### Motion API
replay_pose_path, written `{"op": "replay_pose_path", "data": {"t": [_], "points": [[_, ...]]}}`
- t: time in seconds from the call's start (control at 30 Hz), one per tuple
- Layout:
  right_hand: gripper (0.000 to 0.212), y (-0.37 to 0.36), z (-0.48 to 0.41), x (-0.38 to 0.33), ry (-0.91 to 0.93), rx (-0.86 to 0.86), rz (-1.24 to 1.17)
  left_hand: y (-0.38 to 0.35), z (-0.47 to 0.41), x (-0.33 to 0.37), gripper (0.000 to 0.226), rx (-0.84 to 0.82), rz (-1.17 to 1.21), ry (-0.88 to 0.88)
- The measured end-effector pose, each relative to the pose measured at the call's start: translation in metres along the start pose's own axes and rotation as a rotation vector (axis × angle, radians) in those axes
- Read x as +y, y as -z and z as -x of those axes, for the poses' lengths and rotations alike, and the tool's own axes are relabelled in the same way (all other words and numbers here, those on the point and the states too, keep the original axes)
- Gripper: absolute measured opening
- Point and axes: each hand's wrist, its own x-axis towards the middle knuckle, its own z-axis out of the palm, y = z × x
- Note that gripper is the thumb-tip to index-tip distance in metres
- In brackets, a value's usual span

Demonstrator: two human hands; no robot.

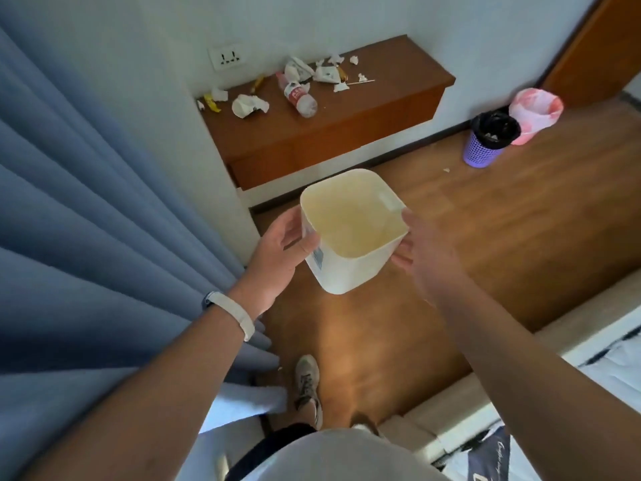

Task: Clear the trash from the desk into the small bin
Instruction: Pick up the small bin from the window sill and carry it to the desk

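Observation:
A small white square bin (350, 269) hangs in the air in front of me, empty inside. My left hand (281, 251) grips its left wall, thumb over the rim. My right hand (419, 251) holds its right wall, fingers curled under the side. Ahead stands the wall-mounted wooden desk (347, 126). Trash lies along its back: a flattened plastic bottle (298, 95) with a red label, crumpled white paper (249, 105), more paper scraps (326, 72), yellow wrappers (211, 103) and a thin stick (360, 82).
Blue curtains (86, 203) fill the left. A purple mesh bin (485, 144) with a black liner and a pink-lined bin (534, 112) stand on the wooden floor at the right. A bed edge (555, 341) runs along the lower right. A paper scrap (446, 170) lies on the floor.

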Motion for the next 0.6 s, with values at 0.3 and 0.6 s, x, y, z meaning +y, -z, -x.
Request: {"op": "replay_pose_path", "data": {"t": [0.3, 0.6], "points": [[0.017, -0.084, -0.061, -0.040, 0.075, 0.023, 0.063, 0.078, -0.105, 0.011, 0.059, -0.093, 0.117, -0.044], [0.023, -0.106, -0.106, -0.078, 0.089, 0.050, 0.039, 0.091, -0.167, 0.025, 0.064, -0.131, 0.232, -0.040]]}}
